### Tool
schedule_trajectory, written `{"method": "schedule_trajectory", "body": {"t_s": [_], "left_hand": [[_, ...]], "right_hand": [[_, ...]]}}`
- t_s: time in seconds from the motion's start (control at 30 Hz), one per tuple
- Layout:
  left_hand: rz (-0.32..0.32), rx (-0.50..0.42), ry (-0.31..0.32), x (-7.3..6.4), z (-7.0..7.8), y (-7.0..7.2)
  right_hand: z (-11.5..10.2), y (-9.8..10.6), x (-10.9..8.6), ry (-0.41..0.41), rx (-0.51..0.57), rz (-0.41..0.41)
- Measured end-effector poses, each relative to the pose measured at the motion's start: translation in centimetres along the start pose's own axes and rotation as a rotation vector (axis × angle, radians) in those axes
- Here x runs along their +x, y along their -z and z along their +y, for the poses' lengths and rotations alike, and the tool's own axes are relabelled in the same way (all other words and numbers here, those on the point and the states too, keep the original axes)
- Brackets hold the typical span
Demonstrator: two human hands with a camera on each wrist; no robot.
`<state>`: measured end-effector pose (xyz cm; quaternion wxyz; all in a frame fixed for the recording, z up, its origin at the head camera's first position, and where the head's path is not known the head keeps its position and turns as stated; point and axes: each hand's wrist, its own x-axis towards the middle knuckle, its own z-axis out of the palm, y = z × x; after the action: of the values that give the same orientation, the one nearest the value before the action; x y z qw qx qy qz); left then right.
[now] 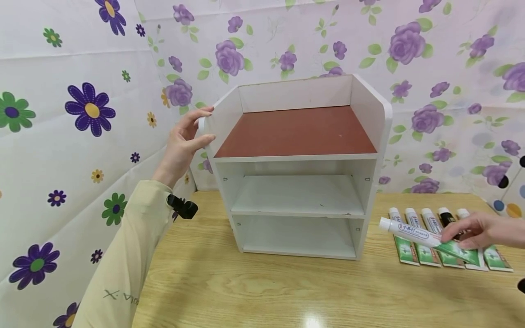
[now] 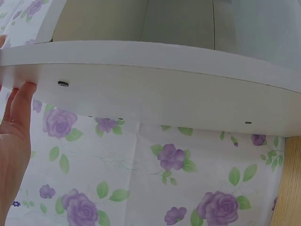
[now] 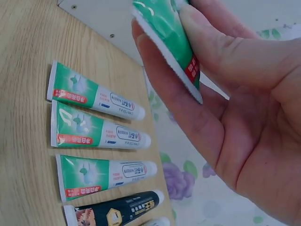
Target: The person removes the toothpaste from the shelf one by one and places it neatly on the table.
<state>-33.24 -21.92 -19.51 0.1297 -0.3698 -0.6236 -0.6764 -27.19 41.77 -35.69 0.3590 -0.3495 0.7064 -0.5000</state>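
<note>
A white shelf unit point(image 1: 299, 214) with a reddish-brown top board point(image 1: 295, 132) stands on the wooden table. My left hand point(image 1: 186, 136) grips the upper edge of its left side panel point(image 2: 155, 89), thumb on the inner face and fingers on the outer. In my right hand point(image 1: 480, 230) a green-and-white toothpaste tube point(image 1: 418, 234) is pinched near its flat end, white cap pointing left toward the unit. The right wrist view shows the held tube's crimped end point(image 3: 169, 52) between thumb and fingers. Below it, several toothpaste tubes point(image 3: 99, 132) lie in a row, one of them black point(image 3: 117, 212).
The wooden table point(image 1: 254, 291) extends in front of the unit. Flower-patterned cloth point(image 1: 287, 45) hangs behind it and along the left side. Two open compartments face forward, split by a middle shelf point(image 1: 299, 196). The row of tubes lies right of the unit.
</note>
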Motion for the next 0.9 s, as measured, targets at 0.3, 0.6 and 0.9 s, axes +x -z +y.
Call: {"method": "schedule_trajectory", "body": {"t_s": [0.3, 0.6, 0.9], "left_hand": [[-0.018, 0.002, -0.003, 0.1, -0.1, 0.0], [-0.019, 0.004, -0.008, 0.3, -0.1, -0.1], [-0.014, 0.008, 0.001, 0.4, -0.1, -0.3]], "right_hand": [[1.8, -0.9, 0.3, 0.004, 0.046, 0.110], [3.2, -2.0, 0.9, -0.148, -0.027, 0.351], [5.5, -1.9, 0.3, -0.186, 0.106, 0.431]]}}
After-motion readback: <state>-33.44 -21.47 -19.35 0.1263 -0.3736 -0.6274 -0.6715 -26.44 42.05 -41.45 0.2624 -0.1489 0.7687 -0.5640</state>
